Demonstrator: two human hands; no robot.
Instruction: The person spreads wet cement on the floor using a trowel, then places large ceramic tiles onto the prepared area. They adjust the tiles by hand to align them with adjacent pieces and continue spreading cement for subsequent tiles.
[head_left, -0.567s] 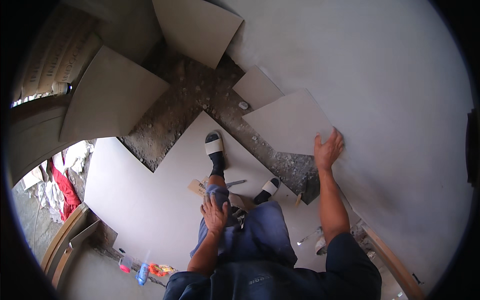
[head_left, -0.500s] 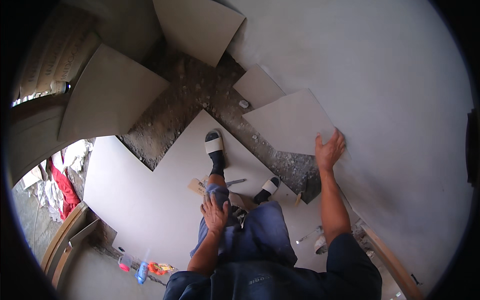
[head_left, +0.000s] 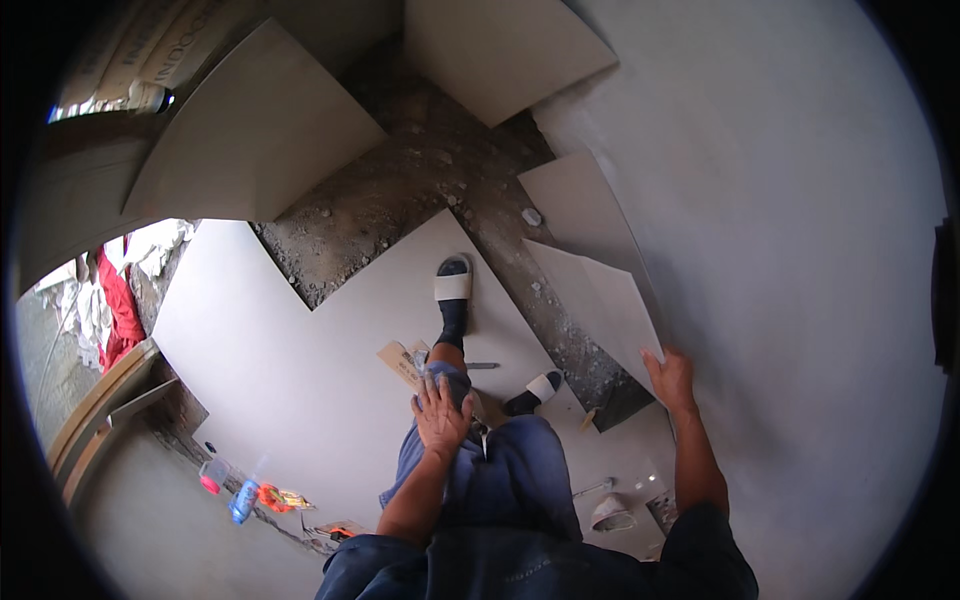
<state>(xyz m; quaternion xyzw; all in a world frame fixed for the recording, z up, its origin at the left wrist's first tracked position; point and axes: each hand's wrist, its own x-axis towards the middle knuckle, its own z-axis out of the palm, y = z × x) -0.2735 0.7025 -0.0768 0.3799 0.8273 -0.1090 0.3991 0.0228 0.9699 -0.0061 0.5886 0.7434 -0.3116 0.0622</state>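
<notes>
At the right, my right hand (head_left: 671, 378) grips the near corner of a light-grey floor tile (head_left: 598, 295), which is tilted on edge beside the wall. Behind it another grey tile piece (head_left: 580, 195) leans on the wall. My left hand (head_left: 441, 415) lies on my left knee with its fingers spread, holding nothing. Just past that knee are a torn piece of brown cardboard (head_left: 398, 362) and a thin grey tool (head_left: 484, 366), lying on the laid pale tiles (head_left: 270, 370). My sandalled feet stand on these tiles.
Bare soil with rubble (head_left: 390, 185) runs beyond the laid tiles and along the wall (head_left: 790, 230). Large tiles stand at the far left (head_left: 260, 130) and far middle (head_left: 505, 55). A blue bottle (head_left: 243, 502) is at the lower left, a white container (head_left: 612, 514) at the lower right.
My right hand has tipped the tile up, so its face now looks narrower and more of the piece behind shows. My left hand stays on the knee. The view has shifted.
</notes>
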